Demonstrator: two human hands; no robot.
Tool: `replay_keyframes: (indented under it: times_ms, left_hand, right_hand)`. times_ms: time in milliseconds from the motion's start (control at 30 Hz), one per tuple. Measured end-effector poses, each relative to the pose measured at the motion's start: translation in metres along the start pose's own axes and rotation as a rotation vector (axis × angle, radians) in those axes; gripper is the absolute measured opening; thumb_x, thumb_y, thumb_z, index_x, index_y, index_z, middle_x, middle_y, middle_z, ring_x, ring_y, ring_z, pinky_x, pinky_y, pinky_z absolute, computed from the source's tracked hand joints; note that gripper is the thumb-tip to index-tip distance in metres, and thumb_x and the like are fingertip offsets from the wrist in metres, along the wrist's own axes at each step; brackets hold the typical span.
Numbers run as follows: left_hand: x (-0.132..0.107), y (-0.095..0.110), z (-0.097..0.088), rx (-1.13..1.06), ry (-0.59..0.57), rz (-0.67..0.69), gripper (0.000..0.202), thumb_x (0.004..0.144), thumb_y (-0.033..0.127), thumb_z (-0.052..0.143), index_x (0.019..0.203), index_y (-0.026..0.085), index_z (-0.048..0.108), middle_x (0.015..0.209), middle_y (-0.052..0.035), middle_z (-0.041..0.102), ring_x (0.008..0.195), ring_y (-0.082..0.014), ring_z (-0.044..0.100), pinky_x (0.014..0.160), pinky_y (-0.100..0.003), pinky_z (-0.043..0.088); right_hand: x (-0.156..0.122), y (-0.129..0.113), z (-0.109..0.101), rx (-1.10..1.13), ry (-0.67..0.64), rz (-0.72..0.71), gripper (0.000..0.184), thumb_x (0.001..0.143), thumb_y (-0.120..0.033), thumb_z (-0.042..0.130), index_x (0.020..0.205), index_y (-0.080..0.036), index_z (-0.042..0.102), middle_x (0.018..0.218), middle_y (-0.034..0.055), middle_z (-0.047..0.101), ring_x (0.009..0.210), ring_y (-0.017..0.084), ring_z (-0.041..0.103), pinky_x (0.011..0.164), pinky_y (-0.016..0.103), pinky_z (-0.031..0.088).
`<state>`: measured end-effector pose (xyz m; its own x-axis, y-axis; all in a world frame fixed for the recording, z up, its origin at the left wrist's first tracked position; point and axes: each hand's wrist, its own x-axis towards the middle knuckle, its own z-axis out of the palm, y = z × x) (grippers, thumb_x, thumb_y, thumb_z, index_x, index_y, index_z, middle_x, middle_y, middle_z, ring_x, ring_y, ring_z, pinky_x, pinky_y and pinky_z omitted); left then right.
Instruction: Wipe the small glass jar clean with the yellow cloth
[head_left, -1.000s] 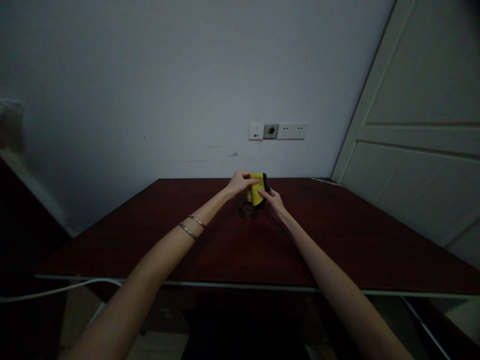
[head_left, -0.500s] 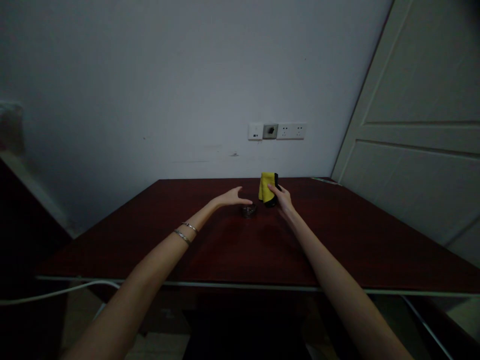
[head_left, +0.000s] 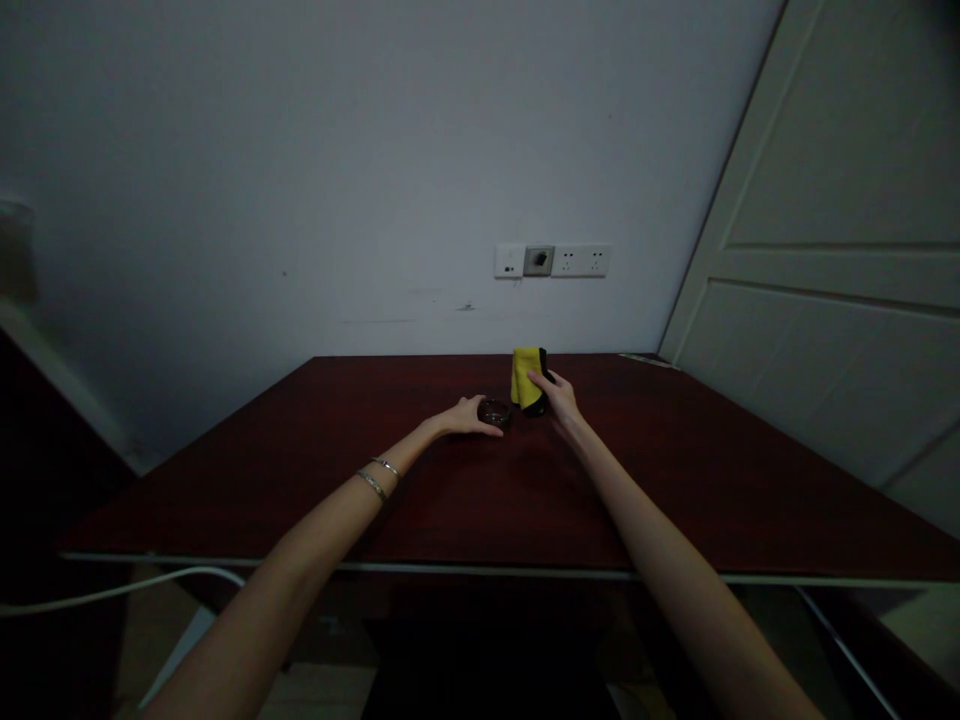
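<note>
A small round dark glass ashtray (head_left: 495, 412) sits near the middle of the reddish-brown tabletop. My left hand (head_left: 466, 415) curls round its left side, thumb at the near edge and fingers at the far edge. Two silver bracelets circle that wrist. Just right of the ashtray, my right hand (head_left: 559, 395) pinches a folded yellow cloth (head_left: 525, 378) with black edging. The cloth hangs upright above the table, its lower end close to the ashtray but apart from it.
The table (head_left: 300, 450) meets a pale wall with a row of sockets (head_left: 553, 261) low on it. A white panelled door (head_left: 832, 270) leans in view at the right. Beyond the table's front left edge runs a white cable (head_left: 127, 588).
My left hand has come down from above the ashtray and closed round its left side. My right hand, still gripping the cloth, has shifted slightly left.
</note>
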<state>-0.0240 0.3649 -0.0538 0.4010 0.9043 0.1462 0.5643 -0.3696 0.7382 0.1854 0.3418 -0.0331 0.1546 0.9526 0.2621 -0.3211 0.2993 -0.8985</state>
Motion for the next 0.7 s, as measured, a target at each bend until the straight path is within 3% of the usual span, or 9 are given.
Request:
replay_keyframes:
  times_ms: [133, 300, 500, 700]
  left_hand:
    - [0.0, 0.008, 0.002, 0.061, 0.0, 0.04, 0.084, 0.034, 0.045, 0.082, 0.108, 0.014, 0.056, 0.101, -0.014, 0.062, 0.107, -0.0346, 0.052, 0.094, -0.041, 0.036]
    - [0.003, 0.013, 0.002, 0.116, -0.086, 0.103, 0.086, 0.042, 0.049, 0.078, 0.115, 0.013, 0.051, 0.108, -0.0145, 0.061, 0.102, -0.0299, 0.056, 0.087, -0.035, 0.041]
    - [0.008, 0.015, 0.0, 0.156, -0.103, 0.104, 0.088, 0.04, 0.048, 0.079, 0.115, 0.012, 0.052, 0.11, -0.0137, 0.061, 0.102, -0.0284, 0.056, 0.086, -0.034, 0.043]
    - [0.01, 0.013, 0.0, 0.137, -0.037, 0.075, 0.076, 0.039, 0.048, 0.08, 0.103, 0.012, 0.06, 0.098, -0.0111, 0.065, 0.091, -0.0263, 0.06, 0.08, -0.034, 0.045]
  right_hand:
    - [0.0, 0.0, 0.0, 0.019, -0.011, -0.002, 0.042, 0.053, -0.037, 0.074, 0.088, -0.016, 0.066, 0.079, 0.0046, 0.07, 0.072, 0.022, 0.065, 0.065, 0.031, 0.052]
    - [0.0, 0.002, -0.001, -0.002, -0.002, -0.004, 0.042, 0.053, -0.038, 0.074, 0.089, -0.016, 0.066, 0.08, 0.0048, 0.07, 0.073, 0.022, 0.065, 0.066, 0.031, 0.052]
    - [0.001, 0.006, 0.0, -0.016, -0.009, -0.01, 0.042, 0.053, -0.038, 0.074, 0.087, -0.016, 0.066, 0.079, 0.0042, 0.069, 0.072, 0.021, 0.065, 0.066, 0.031, 0.051]
    - [0.006, 0.005, -0.002, -0.011, 0.082, -0.114, 0.041, 0.053, -0.036, 0.072, 0.089, -0.017, 0.062, 0.09, 0.0046, 0.067, 0.083, 0.021, 0.063, 0.074, 0.033, 0.05]
